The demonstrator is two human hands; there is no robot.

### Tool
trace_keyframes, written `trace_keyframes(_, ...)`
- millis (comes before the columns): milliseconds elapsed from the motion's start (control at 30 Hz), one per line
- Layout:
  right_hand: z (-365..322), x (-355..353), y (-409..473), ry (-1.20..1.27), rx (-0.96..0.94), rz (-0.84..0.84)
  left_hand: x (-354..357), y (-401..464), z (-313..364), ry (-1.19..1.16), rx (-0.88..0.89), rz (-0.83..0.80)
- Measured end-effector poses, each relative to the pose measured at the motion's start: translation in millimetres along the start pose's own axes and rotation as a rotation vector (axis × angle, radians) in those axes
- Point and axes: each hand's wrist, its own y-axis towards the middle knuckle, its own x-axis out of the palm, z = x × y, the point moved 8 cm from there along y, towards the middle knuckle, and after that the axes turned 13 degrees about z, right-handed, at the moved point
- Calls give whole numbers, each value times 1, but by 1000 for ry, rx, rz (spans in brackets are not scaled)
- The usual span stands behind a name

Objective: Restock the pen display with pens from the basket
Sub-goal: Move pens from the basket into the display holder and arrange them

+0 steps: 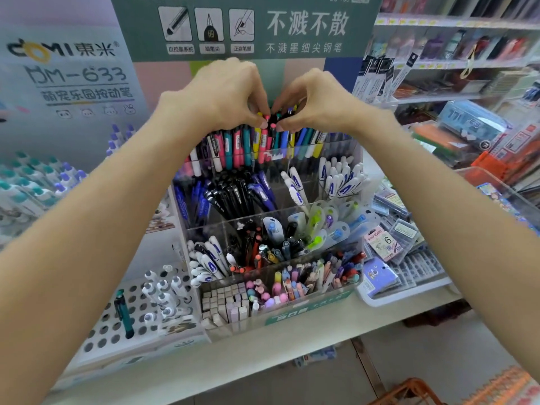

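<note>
A clear tiered pen display (pixel 353 159) stands on a white counter, its compartments full of pens. The top back row holds colourful pens (pixel 248 144) in pink, teal, yellow and blue. My left hand (pixel 225 95) and my right hand (pixel 315 100) are both raised over that top row, fingertips curled down and pinching the tops of these pens, nearly touching each other. An orange basket (pixel 409 390) shows only its rim at the bottom edge; its contents are hidden.
A white peg stand (pixel 111 331) with a teal pen and several white pens sits left of the display. A tray of packaged goods (pixel 403 258) lies to the right. Shelves of stationery (pixel 467 62) fill the right side. Poster boards stand behind.
</note>
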Motion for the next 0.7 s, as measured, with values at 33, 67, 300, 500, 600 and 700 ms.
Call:
trace_keyframes(33,2,-1,-2,4,-7,56,0,-2,1,22,5,26)
trace_keyframes(67,4,-1,-6,14,-8,105,-1,-3,0,31,7,65)
trace_keyframes(300,3,1,-28,90,-37,169,-7,-23,-5,64,14,270)
trace_keyframes(500,7,-3,-20,68,-17,282,1,-25,-6,32,-13,250)
trace_keyframes(600,10,0,-19,31,-5,292,3,-23,-10,6,-83,295)
trace_keyframes(700,12,-1,-23,43,26,333,8,-19,-12,-34,-127,300)
